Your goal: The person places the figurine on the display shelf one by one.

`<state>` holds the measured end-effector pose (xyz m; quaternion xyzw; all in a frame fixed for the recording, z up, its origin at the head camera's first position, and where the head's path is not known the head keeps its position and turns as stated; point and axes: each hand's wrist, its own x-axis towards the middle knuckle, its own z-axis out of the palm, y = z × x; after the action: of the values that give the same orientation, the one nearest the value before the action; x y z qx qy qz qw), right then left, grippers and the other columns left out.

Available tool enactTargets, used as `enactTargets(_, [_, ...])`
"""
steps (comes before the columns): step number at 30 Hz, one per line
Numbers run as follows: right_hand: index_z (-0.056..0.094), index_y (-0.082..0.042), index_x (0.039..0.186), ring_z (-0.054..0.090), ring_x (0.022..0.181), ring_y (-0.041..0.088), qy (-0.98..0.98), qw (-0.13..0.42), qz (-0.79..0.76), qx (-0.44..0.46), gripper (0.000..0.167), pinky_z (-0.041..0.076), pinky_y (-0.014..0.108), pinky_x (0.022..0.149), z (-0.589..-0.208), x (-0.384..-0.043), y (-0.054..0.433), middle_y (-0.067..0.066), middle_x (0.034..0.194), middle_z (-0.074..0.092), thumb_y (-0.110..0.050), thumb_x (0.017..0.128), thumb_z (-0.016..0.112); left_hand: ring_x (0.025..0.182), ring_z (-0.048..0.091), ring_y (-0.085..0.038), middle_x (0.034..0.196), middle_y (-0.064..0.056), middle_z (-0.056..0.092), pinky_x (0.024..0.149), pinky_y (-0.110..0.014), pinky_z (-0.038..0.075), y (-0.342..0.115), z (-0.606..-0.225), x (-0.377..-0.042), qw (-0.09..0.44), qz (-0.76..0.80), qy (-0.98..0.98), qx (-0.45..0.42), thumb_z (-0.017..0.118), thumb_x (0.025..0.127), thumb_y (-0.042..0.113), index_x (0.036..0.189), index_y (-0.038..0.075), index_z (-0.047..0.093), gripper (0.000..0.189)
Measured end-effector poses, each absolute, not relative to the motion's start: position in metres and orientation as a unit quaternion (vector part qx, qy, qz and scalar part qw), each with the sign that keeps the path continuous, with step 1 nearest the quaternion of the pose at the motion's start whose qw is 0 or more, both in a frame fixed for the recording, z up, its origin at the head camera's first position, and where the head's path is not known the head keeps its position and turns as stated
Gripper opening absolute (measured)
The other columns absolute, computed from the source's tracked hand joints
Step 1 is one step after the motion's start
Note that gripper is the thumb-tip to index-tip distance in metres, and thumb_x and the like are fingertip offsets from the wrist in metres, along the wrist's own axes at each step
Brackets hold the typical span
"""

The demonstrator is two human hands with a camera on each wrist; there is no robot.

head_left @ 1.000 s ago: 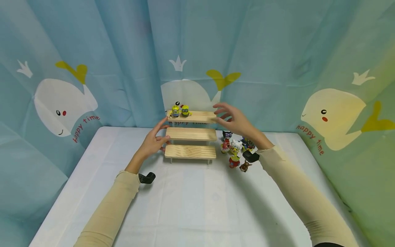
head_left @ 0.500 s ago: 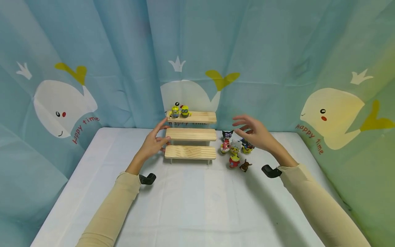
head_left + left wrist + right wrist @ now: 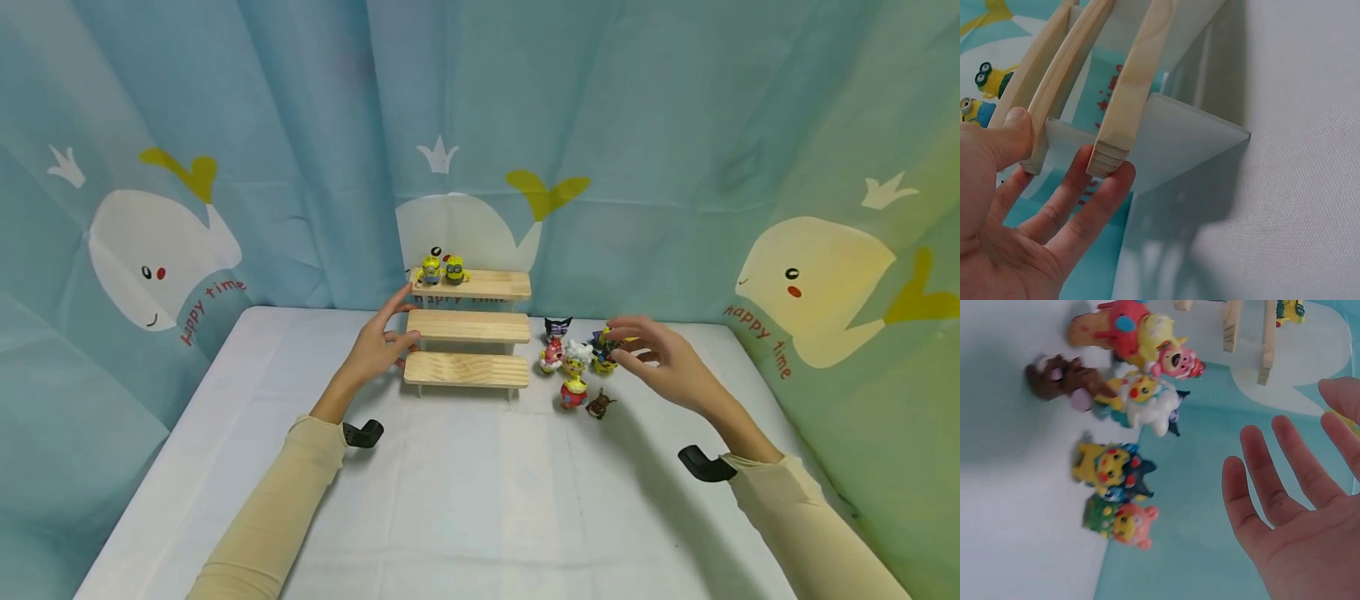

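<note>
Far left, the curtain print reads "happy time"; can't make out any brand. The left hand has its fingers fanned out, touching the left end of the wooden shelf, probably steadying it. Two yellow goggled figures stand on the top plank's left end. Next over, a figurine cluster stands on the table. The right hand is near it, loosely spread, holding nothing. Looks like the picking step; a grab calls for pinching one figurine without toppling neighbours. Far right: "happy time" again.
</note>
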<state>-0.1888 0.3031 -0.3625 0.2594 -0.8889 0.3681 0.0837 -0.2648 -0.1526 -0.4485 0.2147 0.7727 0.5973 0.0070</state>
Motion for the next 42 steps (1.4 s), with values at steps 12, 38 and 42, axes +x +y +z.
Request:
enactTargets(12, [0.06,-0.011,0.139,0.07,0.099,0.008,-0.895,0.099,0.362,0.243,0.045,0.054,0.014,0.082,-0.377,-0.161,0.329,0.013,0.123,0.07,-0.001,0.097,0.07,0.081,0.074,-0.029,0.158,-0.019,0.039,0.059,-0.062,0.058,-0.153,-0.449,-0.265,0.013,0.597,0.775,0.208,0.066,0.103,0.017,0.164,0.041,0.023,0.078])
enactTargets(38, [0.06,-0.006,0.137,0.073,0.095,0.025,-0.896,0.094,0.376,0.216,0.044,0.06,0.025,0.077,-0.443,-0.156,0.323,0.022,0.122,0.069,0.002,0.095,0.072,0.088,0.07,-0.046,0.161,-0.019,0.036,0.06,-0.068,0.055,-0.154,-0.447,-0.267,0.023,0.606,0.767,0.211,0.064,0.103,0.011,0.166,0.034,0.017,0.082])
enactTargets(42, [0.059,-0.004,0.136,0.073,0.093,0.028,-0.894,0.089,0.385,0.212,0.047,0.061,0.028,0.076,-0.451,-0.156,0.322,0.023,0.122,0.069,0.006,0.093,0.073,0.087,0.072,-0.041,0.16,-0.02,0.036,0.06,-0.065,0.057,-0.154,-0.447,-0.268,0.025,0.605,0.766,0.215,0.064,0.103,0.011,0.166,0.036,0.019,0.081])
